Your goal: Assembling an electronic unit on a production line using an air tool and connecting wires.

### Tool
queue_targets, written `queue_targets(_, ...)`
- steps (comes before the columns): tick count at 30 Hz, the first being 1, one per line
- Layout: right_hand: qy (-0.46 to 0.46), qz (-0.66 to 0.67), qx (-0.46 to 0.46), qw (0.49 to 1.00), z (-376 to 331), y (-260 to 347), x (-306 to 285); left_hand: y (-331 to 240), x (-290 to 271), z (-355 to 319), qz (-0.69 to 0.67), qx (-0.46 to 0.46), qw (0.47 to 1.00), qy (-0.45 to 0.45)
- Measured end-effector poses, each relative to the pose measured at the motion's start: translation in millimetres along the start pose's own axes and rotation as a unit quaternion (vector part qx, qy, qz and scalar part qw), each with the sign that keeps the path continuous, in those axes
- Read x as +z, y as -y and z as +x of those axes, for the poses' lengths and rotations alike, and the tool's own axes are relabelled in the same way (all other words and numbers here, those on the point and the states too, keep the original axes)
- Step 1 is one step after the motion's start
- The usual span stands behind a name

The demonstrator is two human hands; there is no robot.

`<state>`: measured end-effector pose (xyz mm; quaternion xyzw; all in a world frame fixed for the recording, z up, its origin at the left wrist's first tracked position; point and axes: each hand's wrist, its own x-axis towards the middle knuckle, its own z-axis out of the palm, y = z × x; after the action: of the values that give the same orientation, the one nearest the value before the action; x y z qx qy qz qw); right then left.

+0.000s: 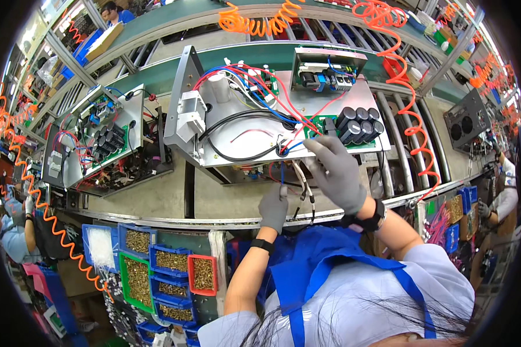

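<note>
In front of me stands an open metal chassis point(347, 124) with wiring and boards on its top plate. My left hand point(273, 207), in a grey glove, is closed on a blue wire point(282, 173) below the plate's front edge. That wire runs up to a grommeted hole point(282, 151). My right hand point(337, 176), also gloved, is above the front edge, its fingertips at the blue wire coming out of the hole. Black cable point(220, 134) loops beside them. Black capacitors point(359, 125) stand to the right. Black-and-white leads point(304, 188) hang between my hands.
A second open chassis point(107, 139) sits on the line at left. Bins of brass-coloured fasteners point(138, 283) are at lower left. Orange coiled hoses point(408, 110) hang around. Rollers point(395, 144) lie to the right, with a black unit point(468, 122) beyond. Co-workers are at both sides.
</note>
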<state>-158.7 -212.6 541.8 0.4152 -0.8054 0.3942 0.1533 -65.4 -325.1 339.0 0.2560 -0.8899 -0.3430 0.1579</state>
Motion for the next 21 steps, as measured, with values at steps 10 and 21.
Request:
queue_targets(10, 0.01, -0.072, -0.04, 0.997, 6.4, -36.0, 44.1, 17.2, 8.4, 49.2, 0.087, 0.078, 0.991, 0.072)
queue_targets(21, 0.252, -0.165, 0.019, 0.953, 38.9, 1.2, 54.3, 25.6, -2.3, 11.7, -0.223, -0.099, 0.952, 0.185)
